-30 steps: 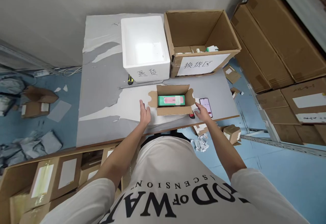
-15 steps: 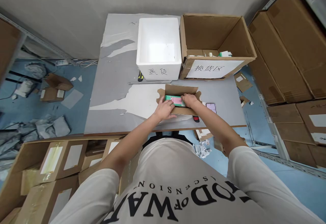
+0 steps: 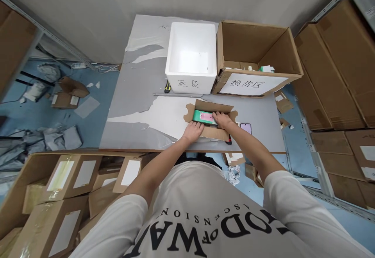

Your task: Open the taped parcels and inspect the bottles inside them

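Note:
A small open cardboard box [image 3: 215, 133] sits near the table's front edge, its flaps spread outward. Inside lies a green product box [image 3: 199, 115] with a pink panel on top. My left hand [image 3: 193, 130] grips the cardboard box's front wall near its left corner, fingers curled over the edge. My right hand [image 3: 222, 120] reaches into the box from the right, its fingers closed on the right end of the green box. That end and the fingertips are partly hidden.
Behind stand a white foam box [image 3: 191, 81] and a large carton [image 3: 254, 84], both with handwritten characters. A yellow-black cutter [image 3: 167, 86] lies by the foam box, and a phone [image 3: 246, 128] lies to the right. A red-black tool [image 3: 229, 140] is partly under the front flap.
My left hand has moved off the green box to the cardboard box's front wall, uncovering the green box's left end. My right hand stays at its right end. The camera view has shifted slightly.

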### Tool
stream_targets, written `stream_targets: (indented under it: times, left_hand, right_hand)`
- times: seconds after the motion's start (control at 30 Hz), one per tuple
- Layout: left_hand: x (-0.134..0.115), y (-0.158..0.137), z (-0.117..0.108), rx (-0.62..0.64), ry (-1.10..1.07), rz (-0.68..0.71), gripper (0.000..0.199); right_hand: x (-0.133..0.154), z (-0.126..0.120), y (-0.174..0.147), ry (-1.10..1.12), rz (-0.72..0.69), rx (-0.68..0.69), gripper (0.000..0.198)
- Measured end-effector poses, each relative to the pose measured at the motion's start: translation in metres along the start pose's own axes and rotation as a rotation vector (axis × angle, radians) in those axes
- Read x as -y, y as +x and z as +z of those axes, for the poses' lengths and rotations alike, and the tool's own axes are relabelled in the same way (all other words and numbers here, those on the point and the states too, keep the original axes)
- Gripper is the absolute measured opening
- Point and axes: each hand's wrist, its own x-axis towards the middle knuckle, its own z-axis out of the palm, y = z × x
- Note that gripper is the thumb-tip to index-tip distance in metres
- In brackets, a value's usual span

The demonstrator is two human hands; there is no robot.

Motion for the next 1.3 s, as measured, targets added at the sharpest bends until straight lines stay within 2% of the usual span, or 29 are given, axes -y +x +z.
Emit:
stream_targets:
  times: [0.1,0.27,0.4,0.5,0.67,0.73,0.8,0.87,1.0,1.1,1.23,1.3]
  left_hand:
    - [0.002,-0.002,0.003,-0.002,0.002,-0.014,0.035]
    - [0.011,-0.006,0.004,-0.039,-0.035,-0.079,0.036]
    - [0.033,-0.007,0.000,-0.055,-0.052,-0.139,0.036]
    - [0.057,-0.007,-0.004,-0.077,-0.074,-0.205,0.036]
    - [0.094,-0.003,-0.009,-0.063,-0.023,-0.322,0.036]
    - [0.100,-0.003,-0.013,-0.051,-0.046,-0.323,0.054]
    - [0.097,-0.004,-0.018,-0.078,-0.096,-0.291,0.080]
    - [0.087,-0.008,-0.026,-0.134,-0.149,-0.239,0.097]
    - [0.058,-0.017,-0.039,-0.184,-0.175,-0.165,0.109]
    - [0.047,-0.021,-0.039,-0.152,-0.126,-0.156,0.099]
    - [0.055,-0.025,-0.027,-0.016,-0.023,-0.140,0.051]
    - [0.061,-0.029,-0.022,0.042,0.035,-0.123,0.041]
  right_hand:
    - [-0.002,-0.009,-0.011,0.003,-0.014,-0.040,0.065]
    - [-0.009,-0.030,-0.030,0.063,-0.037,-0.196,0.058]
    - [-0.012,-0.042,-0.042,0.215,-0.063,-0.373,0.047]
    - [-0.006,-0.040,-0.051,0.385,-0.018,-0.527,0.043]
    - [0.014,-0.009,-0.062,0.754,0.073,-0.781,0.043]
    - [0.024,0.012,-0.065,0.952,0.084,-0.861,0.043]
    - [0.034,0.035,-0.067,1.126,0.104,-0.908,0.044]
    - [0.045,0.056,-0.068,1.241,0.145,-0.928,0.044]
    - [0.067,0.086,-0.068,1.329,0.236,-0.947,0.044]
    - [0.080,0.099,-0.065,1.364,0.273,-0.928,0.043]
    - [0.088,0.116,-0.058,1.390,0.285,-0.878,0.044]
    - [0.090,0.126,-0.054,1.366,0.298,-0.836,0.043]
